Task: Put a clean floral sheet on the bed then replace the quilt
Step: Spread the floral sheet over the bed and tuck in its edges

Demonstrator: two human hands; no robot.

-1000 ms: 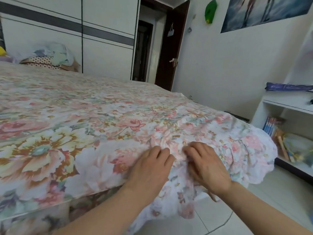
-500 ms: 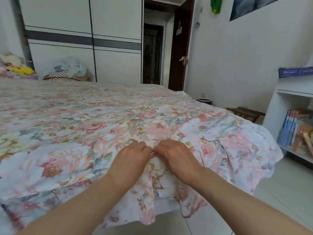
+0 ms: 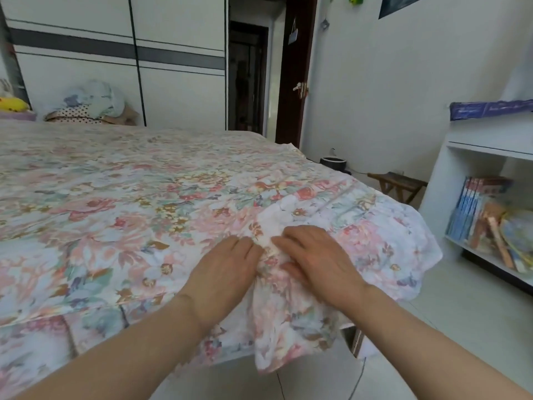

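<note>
- Across most of the view, a floral sheet [image 3: 144, 203] is lying spread over a bed [image 3: 355, 340], thin and soft, printed with pink, peach and pale blue blooms on white.
- Its surface is looking mostly flat, with faint creases running toward 2 o'clock.
- At the near corner, around 4 o'clock, the cloth is bunching into loose folds and hanging over the mattress edge, ending in a ruffled hem.
- Both bare forearms are reaching in from 6 o'clock, palms down.
- The left hand [image 3: 227, 272] is lying flat on the sheet, fingers straight and together, gripping nothing.
- The right hand [image 3: 314, 258] is pressing just beside it, fingers extended and the thumb tucked against a small ridge of fabric between the hands; whether it is pinching that ridge cannot be told.
- At 11 o'clock, a rumpled pile of bedding [image 3: 92, 103] is sitting beyond the far edge, against a smooth white wardrobe [image 3: 173, 90] with a grey stripe.
- At 3 o'clock, a white shelf unit [image 3: 473, 157] is holding upright books [image 3: 473, 209].
- At 12 o'clock, a dark wooden door [image 3: 294, 67] is standing open.
</note>
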